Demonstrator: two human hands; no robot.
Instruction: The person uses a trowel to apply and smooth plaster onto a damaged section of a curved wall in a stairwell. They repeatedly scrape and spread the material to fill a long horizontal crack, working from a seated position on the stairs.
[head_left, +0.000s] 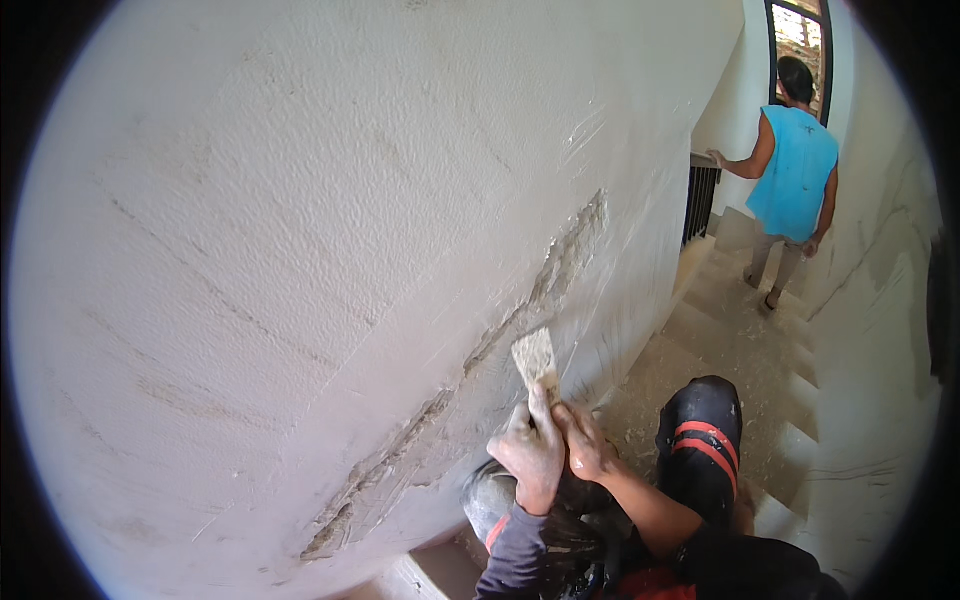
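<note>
Both my hands come together in front of the wall, round a putty knife [533, 352] whose broad blade is coated with pale filler and points upward. My left hand [530, 455] is closed on it, with one digit stretched up against the base of the blade. Pressed in beside it, my right hand [588, 445] is closed at the handle too. Most of the handle is hidden by the fingers. Just left of the blade, a long rough groove [400, 440] runs diagonally up the white wall [250, 250], partly smeared with grey filler.
My bent knee [700, 435] in dark trousers with red bands is at the right. Concrete stairs [710, 350] strewn with debris run down to a person [797, 170] in a blue sleeveless top, seen from behind, with a hand on a dark railing [701, 200]. Another wall [870, 400] bounds the right.
</note>
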